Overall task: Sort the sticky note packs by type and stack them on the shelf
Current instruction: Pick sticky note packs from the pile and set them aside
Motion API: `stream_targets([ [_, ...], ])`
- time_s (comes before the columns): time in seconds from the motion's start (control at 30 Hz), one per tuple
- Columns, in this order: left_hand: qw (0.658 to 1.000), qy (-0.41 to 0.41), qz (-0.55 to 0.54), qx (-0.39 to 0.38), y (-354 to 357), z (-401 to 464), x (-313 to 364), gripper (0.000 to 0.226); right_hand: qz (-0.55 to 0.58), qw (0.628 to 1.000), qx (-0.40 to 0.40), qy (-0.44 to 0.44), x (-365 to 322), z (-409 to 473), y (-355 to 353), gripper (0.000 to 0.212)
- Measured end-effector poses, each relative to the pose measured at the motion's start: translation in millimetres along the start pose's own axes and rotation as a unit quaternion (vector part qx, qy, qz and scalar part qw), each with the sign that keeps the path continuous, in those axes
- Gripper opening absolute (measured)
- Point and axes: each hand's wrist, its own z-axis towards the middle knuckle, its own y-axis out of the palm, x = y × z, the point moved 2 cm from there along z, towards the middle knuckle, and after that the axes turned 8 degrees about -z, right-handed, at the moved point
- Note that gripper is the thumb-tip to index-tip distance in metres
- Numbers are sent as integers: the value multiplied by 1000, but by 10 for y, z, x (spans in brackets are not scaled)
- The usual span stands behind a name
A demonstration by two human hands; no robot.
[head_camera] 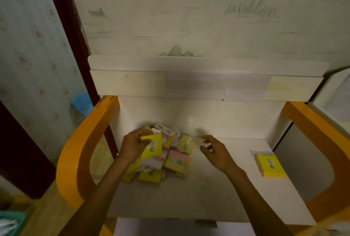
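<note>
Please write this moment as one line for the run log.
left hand: holds yellow pack over pile | right hand: free | sorted stack: shelf right

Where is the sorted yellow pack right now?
In the head view, the yellow pack lies alone at the shelf's right edge, near the orange frame, apart from the pile.

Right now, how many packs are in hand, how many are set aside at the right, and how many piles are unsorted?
Yellow pack in the left hand: 1
Yellow stack set aside right: 1
Unsorted pile: 1, packs overlapping, uncountable
Total: 3
</note>
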Motion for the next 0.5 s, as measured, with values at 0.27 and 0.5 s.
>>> stream_targets([
  [0.27,995,69,-64,21,-343,-24,146,14,21,1000,-6,-9,-378,307,182,32],
  [0.5,991,87,-102,24,-548,-99,202,26,-71,996,-39,29,-949,629,801,64],
])
